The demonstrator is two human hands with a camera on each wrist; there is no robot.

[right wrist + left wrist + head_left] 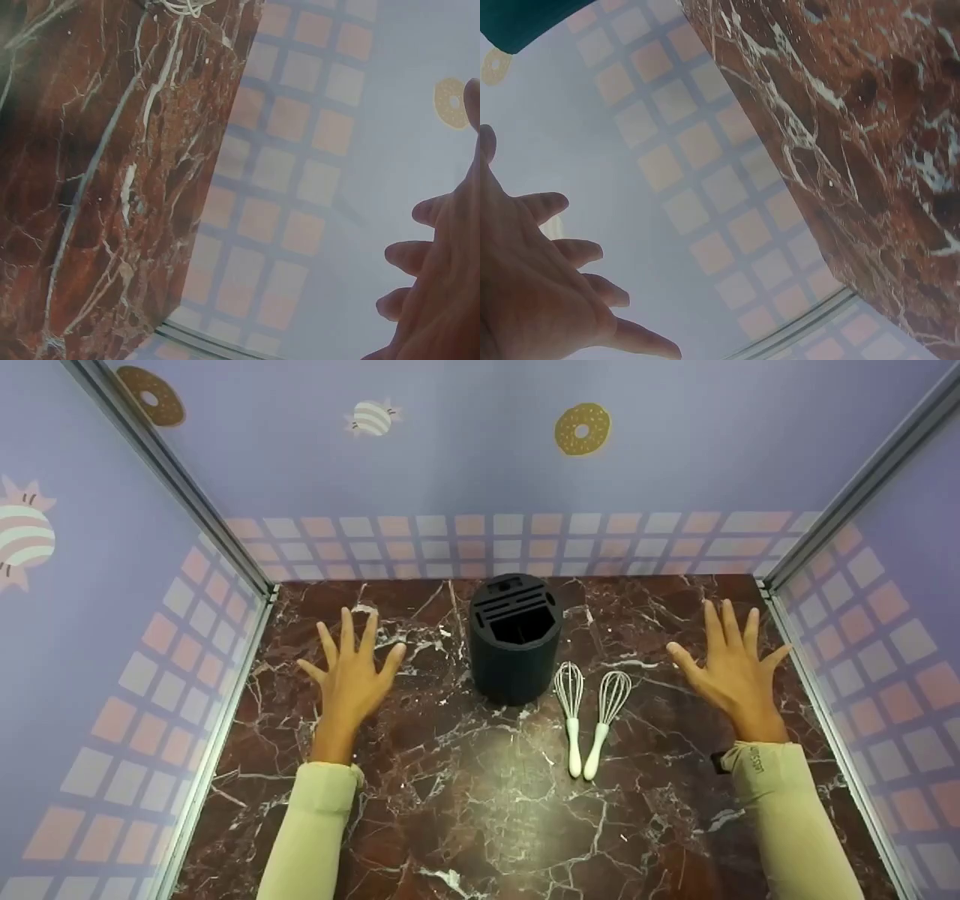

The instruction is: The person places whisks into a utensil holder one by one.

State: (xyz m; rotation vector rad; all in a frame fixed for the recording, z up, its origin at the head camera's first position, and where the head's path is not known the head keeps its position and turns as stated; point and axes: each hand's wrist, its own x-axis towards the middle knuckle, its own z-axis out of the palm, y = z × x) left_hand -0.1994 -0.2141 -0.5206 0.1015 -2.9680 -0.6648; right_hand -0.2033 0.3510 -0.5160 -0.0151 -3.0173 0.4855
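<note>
A dark utensil holder (514, 667) with slots and a larger opening in its top stands upright toward the back of the marbled table. Two whisks with pale handles lie side by side at its right: the left whisk (573, 727) and the right whisk (604, 724). My left hand (351, 682) is spread left of the holder, holding nothing. On the far right, my right hand (733, 679) is likewise spread, apart from the whisks. In the left wrist view, part of the holder (532, 19) shows at the top left. Whisk wires (187, 6) peek in at the right wrist view's top edge.
The dark red marbled tabletop (465, 810) is enclosed by lilac walls with a checked band (510, 544). Metal rails (217, 750) run along the left and right table edges. Donut and candy prints decorate the walls.
</note>
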